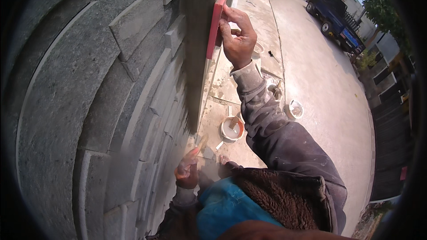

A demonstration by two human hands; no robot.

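High on the smooth grey strip of wall [201, 40], my right hand [240, 35] grips a long, flat red hand float [216, 24]. The float is seen nearly edge-on, lying along the wall face; my fingers hide part of its outer side. Lower down, close to the wall, my left hand [187, 173] is closed on a thin tan strip [203, 142], whose exact kind I cannot make out. Below on the paving stands a round bucket [232, 129] with pale liquid and a flat tool in it.
Rough, stepped grey stone cladding [66, 84] fills the left side. A white pail [295, 109] stands right of my forearm, with another container [274, 90] partly behind the sleeve. A dark pickup truck [333, 18] is parked on the concrete driveway [320, 84].
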